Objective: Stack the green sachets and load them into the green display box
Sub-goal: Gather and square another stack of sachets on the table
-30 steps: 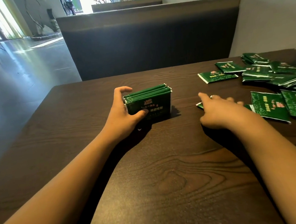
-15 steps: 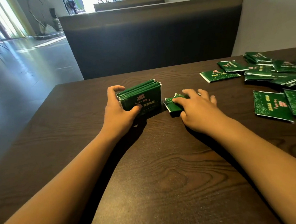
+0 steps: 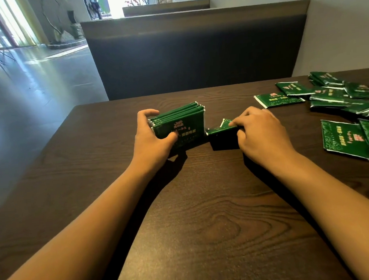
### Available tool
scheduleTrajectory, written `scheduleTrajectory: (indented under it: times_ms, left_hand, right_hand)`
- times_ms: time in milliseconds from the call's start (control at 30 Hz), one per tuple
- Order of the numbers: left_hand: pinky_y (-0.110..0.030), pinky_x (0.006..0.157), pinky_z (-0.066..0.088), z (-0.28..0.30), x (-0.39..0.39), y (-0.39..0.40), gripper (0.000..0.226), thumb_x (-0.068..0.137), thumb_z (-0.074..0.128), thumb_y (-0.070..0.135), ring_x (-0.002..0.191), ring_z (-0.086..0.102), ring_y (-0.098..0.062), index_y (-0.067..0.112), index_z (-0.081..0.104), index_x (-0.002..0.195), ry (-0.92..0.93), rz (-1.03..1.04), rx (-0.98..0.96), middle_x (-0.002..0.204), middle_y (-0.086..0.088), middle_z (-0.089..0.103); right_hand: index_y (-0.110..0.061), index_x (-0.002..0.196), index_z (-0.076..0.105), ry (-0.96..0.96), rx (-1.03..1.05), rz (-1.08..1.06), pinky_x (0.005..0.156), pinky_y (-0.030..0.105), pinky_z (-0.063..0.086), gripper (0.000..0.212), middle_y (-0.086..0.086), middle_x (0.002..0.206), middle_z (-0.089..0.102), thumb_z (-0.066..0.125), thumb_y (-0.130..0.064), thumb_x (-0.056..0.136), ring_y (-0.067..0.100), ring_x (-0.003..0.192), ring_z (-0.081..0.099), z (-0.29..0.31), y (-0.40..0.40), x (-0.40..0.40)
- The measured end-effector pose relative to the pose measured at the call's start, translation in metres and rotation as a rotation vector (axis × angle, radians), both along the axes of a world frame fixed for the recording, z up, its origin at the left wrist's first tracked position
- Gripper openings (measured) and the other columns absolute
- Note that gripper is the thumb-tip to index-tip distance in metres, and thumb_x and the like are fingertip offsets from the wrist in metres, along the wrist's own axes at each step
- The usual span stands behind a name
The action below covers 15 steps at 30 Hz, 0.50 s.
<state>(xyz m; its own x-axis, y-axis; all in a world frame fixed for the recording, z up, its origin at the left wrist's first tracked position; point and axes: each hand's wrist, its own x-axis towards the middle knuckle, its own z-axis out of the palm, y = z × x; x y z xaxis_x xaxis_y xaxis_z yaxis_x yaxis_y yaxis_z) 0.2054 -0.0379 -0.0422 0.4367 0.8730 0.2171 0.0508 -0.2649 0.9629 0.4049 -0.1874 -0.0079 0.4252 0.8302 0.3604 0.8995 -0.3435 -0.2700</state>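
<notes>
The left hand (image 3: 152, 140) grips a stack (image 3: 179, 127) of green sachets stood on edge on the table (image 3: 207, 225), fingers curled over the stack's far left corner and the thumb pressed on its printed front face. The stack leans slightly, its top edges fanned so that several separate sachets show. Just to its right, the right hand (image 3: 259, 134) holds a sachet (image 3: 222, 135) also raised on edge, fingers curled over its top and the thumb behind; this sachet's left end sits right next to the stack's right edge, and whether the two touch is hard to tell. Its near face is in shadow. Both hands are near each other at the middle of the table, each closed on its own green packets, with both forearms reaching in from the near edge. Further right, well apart from the hands, two flat sachets (image 3: 345, 139) lie side by side near the table's right edge. Beyond them, toward the far right corner, a loose pile (image 3: 337, 95) of more sachets lies overlapped, with one (image 3: 279, 99) lying flat at its left end. Behind the table stands a dark bench back (image 3: 195, 51). The display box cannot be seen.
</notes>
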Motion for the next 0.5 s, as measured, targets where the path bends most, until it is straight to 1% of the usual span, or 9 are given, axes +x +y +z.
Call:
scheduleTrajectory:
  times_ms: [133,167,200,233,267,333,400,467,500]
  left_hand:
    - [-0.054,0.077,0.063,0.0,0.0,0.0,0.058,0.087,0.075,0.007,0.116,0.066,-0.026,0.04,0.044,0.121,-0.048,0.015,-0.036,0.125,-0.002,0.059]
    - [-0.055,0.077,0.063,0.0,0.0,0.0,0.057,0.087,0.075,0.006,0.116,0.066,-0.027,0.04,0.044,0.121,-0.054,0.006,-0.047,0.126,-0.003,0.059]
    - [-0.056,0.077,0.063,0.0,-0.001,0.0,0.056,0.087,0.074,0.006,0.115,0.067,-0.028,0.04,0.045,0.12,-0.064,-0.01,-0.062,0.126,-0.004,0.06]
    - [-0.056,0.077,0.063,0.001,-0.001,-0.001,0.055,0.088,0.073,0.005,0.114,0.068,-0.028,0.04,0.045,0.12,-0.065,-0.023,-0.07,0.125,-0.005,0.061]
    - [-0.055,0.077,0.063,0.001,-0.001,-0.001,0.054,0.088,0.072,0.004,0.112,0.069,-0.027,0.038,0.044,0.121,-0.059,-0.028,-0.067,0.123,-0.005,0.062]
    - [-0.053,0.078,0.064,0.004,0.0,-0.004,0.051,0.091,0.07,0.003,0.109,0.07,-0.024,0.032,0.044,0.123,-0.045,-0.038,-0.058,0.12,-0.004,0.062]
    - [-0.056,0.077,0.063,0.006,0.001,-0.006,0.042,0.094,0.066,0.007,0.109,0.07,-0.03,0.031,0.046,0.122,-0.059,-0.068,-0.092,0.12,-0.007,0.062]
    - [-0.056,0.076,0.062,0.01,0.0,-0.01,0.03,0.097,0.058,0.014,0.11,0.069,-0.037,0.029,0.049,0.12,-0.075,-0.101,-0.13,0.122,-0.014,0.06]
    - [-0.057,0.077,0.059,0.01,-0.002,-0.011,0.026,0.096,0.055,0.02,0.111,0.068,-0.04,0.03,0.05,0.119,-0.086,-0.129,-0.153,0.125,-0.017,0.058]
  right_hand:
    - [-0.017,0.108,0.07,-0.05,0.362,0.069,0.077,0.033,0.045,0.026,0.001,0.099,0.063,0.053,-0.011,0.09,0.024,0.094,0.056,0.006,0.0,0.001]
    - [-0.016,0.105,0.067,-0.028,0.43,0.108,0.072,0.029,0.044,0.021,0.001,0.096,0.063,0.054,-0.011,0.089,0.02,0.089,0.056,0.007,0.0,0.0]
    - [-0.014,0.103,0.065,0.002,0.48,0.158,0.069,0.022,0.042,0.016,-0.001,0.093,0.062,0.055,-0.011,0.09,0.016,0.085,0.055,0.008,-0.001,-0.002]
    - [-0.013,0.1,0.063,0.028,0.517,0.212,0.067,0.014,0.039,0.013,-0.002,0.092,0.061,0.057,-0.011,0.09,0.012,0.083,0.053,0.009,-0.003,-0.004]
    - [-0.012,0.099,0.063,0.042,0.544,0.267,0.066,0.01,0.037,0.011,-0.003,0.092,0.06,0.058,-0.01,0.09,0.01,0.082,0.052,0.009,-0.004,-0.007]
    - [-0.009,0.099,0.064,0.05,0.573,0.361,0.068,0.012,0.041,0.011,0.0,0.093,0.06,0.058,-0.008,0.091,0.01,0.083,0.053,0.008,-0.006,-0.013]
    - [-0.008,0.104,0.065,0.064,0.569,0.413,0.071,0.014,0.043,0.014,0.002,0.097,0.06,0.058,-0.007,0.091,0.01,0.087,0.054,0.006,-0.005,-0.016]
    - [-0.011,0.115,0.065,0.073,0.483,0.436,0.075,0.017,0.048,0.023,0.001,0.102,0.06,0.059,-0.01,0.092,0.01,0.092,0.055,0.001,-0.001,-0.017]
    - [-0.014,0.122,0.064,0.065,0.411,0.428,0.077,0.024,0.052,0.03,0.001,0.106,0.06,0.06,-0.012,0.093,0.012,0.095,0.057,-0.003,0.002,-0.017]
